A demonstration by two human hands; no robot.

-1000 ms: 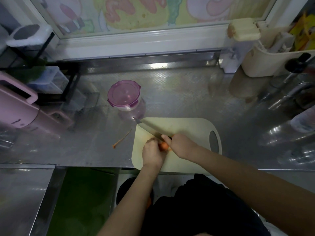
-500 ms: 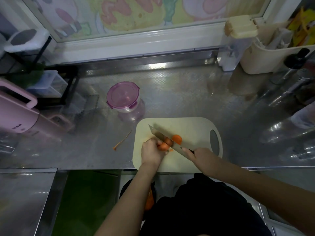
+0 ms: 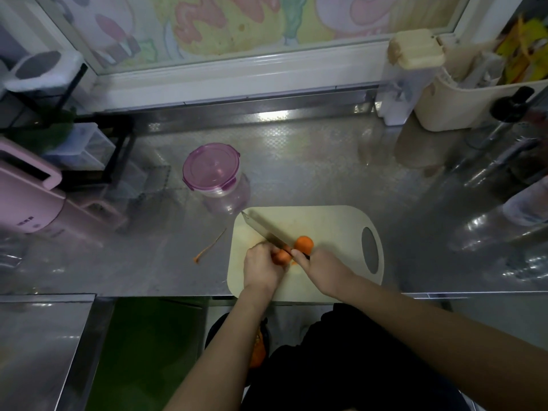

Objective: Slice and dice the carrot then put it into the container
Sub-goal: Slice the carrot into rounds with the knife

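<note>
Carrot (image 3: 281, 256) sliced on cutting board (image 3: 332, 221); container (image 3: 228, 200) closed.
The carrot is pinned at the near middle of the cream plastic cutting board by the left hand (image 3: 261, 269), fingers curled over it; a cut stub (image 3: 304, 243) lies past the blade. The knife (image 3: 265, 228), flat steel, is gripped by its dark handle in the right hand (image 3: 321, 268), fingers wrapped round. The carrot is judged stiff, dense and round, so liable to roll; it is best held by its flanks, fingertips tucked back. The round clear container, purple clip lid (image 3: 211, 170) on, is stood off the board's far left corner. A peel strip (image 3: 209, 247) is seen on the embossed steel counter (image 3: 296, 161), left of the board.
</note>
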